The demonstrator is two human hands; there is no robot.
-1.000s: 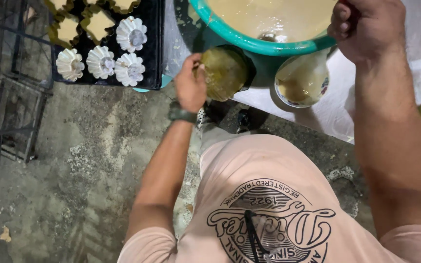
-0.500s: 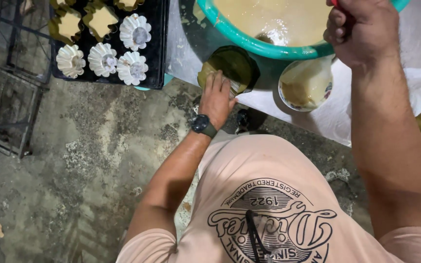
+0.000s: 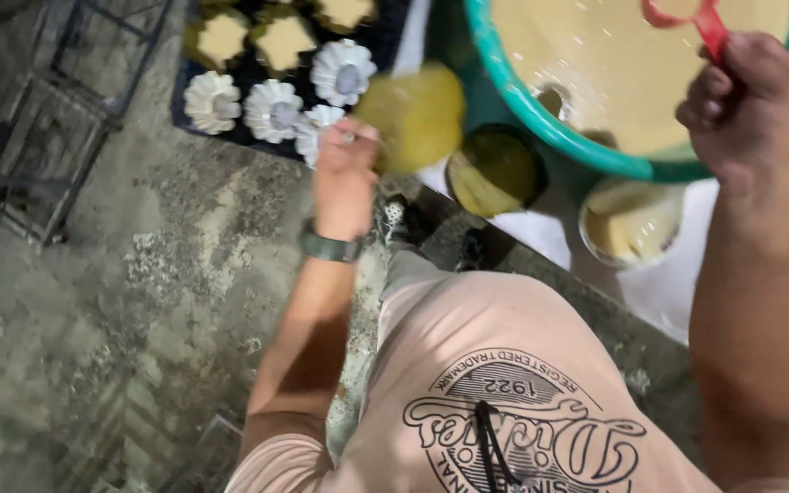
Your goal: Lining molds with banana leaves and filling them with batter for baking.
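The left hand (image 3: 344, 173) is gripping a blurred yellow round mould (image 3: 413, 114) beside the black tray (image 3: 184, 114); the right hand (image 3: 751, 105) is clenching a red plastic ladle handle (image 3: 710, 23) over the teal batter basin (image 3: 541, 123). Level carrying seems wise.

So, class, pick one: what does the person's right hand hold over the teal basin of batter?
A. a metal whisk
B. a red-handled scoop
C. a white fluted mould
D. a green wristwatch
B: the right hand grips a red-handled scoop above the pale batter in the teal basin.
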